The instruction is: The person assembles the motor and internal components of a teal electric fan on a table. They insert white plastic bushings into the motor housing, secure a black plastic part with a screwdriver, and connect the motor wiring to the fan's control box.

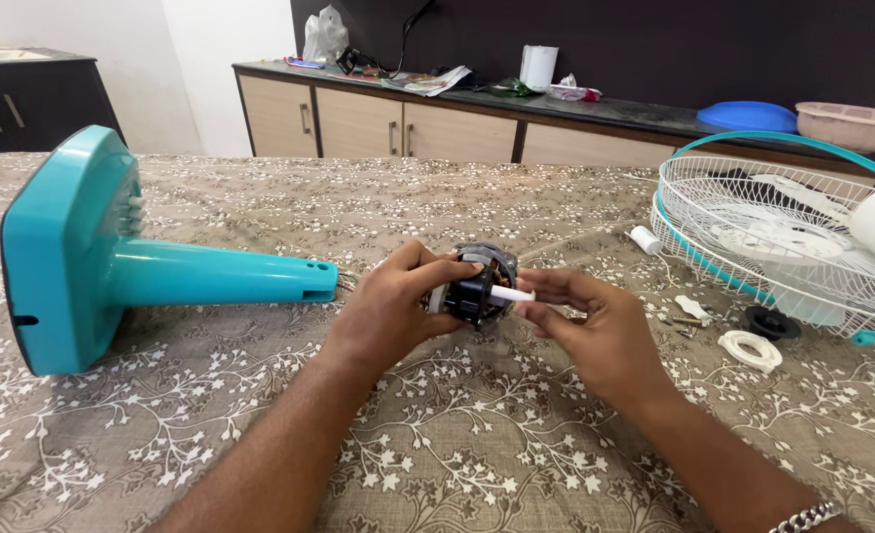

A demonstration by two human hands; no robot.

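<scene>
The left hand (383,311) grips a small fan motor (479,281), fingers curled over its top and near side, holding it just above the patterned brown cloth (437,454) at the middle of the surface. The palm conceals the motor's left half; only dark casing, a grey ring and a trace of copper winding are visible. The right hand (595,331) pinches a short white stub (509,294) projecting from the motor's right face, thumb and forefinger closed on it; whether the stub is a shaft or a sleeve cannot be determined. A teal fan stand (92,262) lies on its side to the left, near the motor. At right, a white wire guard (773,242) with teal rim is cut off by the frame edge. Near it lie a white ring (750,348), a black cap (770,322) and small fittings too small to identify.
</scene>
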